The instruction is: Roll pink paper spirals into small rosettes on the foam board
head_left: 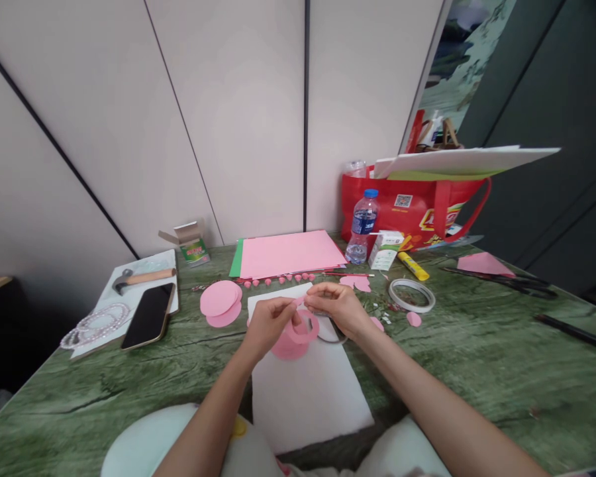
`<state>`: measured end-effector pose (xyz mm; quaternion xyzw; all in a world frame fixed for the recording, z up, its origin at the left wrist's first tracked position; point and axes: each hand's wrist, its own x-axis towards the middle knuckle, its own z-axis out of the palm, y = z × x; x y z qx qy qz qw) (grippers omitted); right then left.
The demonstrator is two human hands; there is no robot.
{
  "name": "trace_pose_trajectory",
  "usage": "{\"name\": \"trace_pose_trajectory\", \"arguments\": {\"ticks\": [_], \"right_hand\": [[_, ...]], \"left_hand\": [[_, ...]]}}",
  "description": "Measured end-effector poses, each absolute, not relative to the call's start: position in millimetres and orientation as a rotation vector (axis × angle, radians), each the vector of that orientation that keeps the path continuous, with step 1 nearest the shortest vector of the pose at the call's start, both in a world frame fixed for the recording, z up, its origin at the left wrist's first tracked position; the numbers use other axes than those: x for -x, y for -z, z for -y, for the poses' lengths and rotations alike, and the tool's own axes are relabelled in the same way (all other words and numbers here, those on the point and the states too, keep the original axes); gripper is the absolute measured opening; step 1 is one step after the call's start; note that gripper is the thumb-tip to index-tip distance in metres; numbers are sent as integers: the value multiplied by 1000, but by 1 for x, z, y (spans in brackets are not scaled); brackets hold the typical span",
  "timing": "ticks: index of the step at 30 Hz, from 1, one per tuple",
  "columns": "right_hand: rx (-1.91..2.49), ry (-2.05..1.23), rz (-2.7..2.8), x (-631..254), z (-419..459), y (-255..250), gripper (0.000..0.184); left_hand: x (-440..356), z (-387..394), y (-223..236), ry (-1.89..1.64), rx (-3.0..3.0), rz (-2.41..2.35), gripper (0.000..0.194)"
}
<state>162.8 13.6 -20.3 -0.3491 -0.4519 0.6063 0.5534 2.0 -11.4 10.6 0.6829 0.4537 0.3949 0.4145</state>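
My left hand [275, 321] and my right hand [340, 306] meet over a white sheet [310, 397], both pinching a pink paper strip [314, 328] that curls down in a ring. Beneath the strip, a pink paper circle [289, 349] lies on the sheet. Beside my right hand, a dark curved edge [334, 340] shows partly; I cannot make out what it belongs to. To the left of my hands rests a stack of pink paper circles [221, 299]. Small pink paper rolls [281, 280] stand in a row behind my hands.
Pink paper sheets [293, 253], a water bottle [361, 228], a small carton [386, 250], a glue stick [413, 265] and a tape roll [412, 295] lie around the back. A red bag [377, 199] stands back right. Leftward are a hammer [146, 277], a phone [149, 316] and beads [94, 324].
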Motion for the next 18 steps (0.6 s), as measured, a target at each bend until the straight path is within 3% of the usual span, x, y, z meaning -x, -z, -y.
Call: {"name": "trace_pose_trajectory", "arguments": {"ticks": [18], "right_hand": [[781,-1473,1087,-164,-15,24,29]], "left_hand": [[0,9,-6,-1003,-1677,-1187,26]]}}
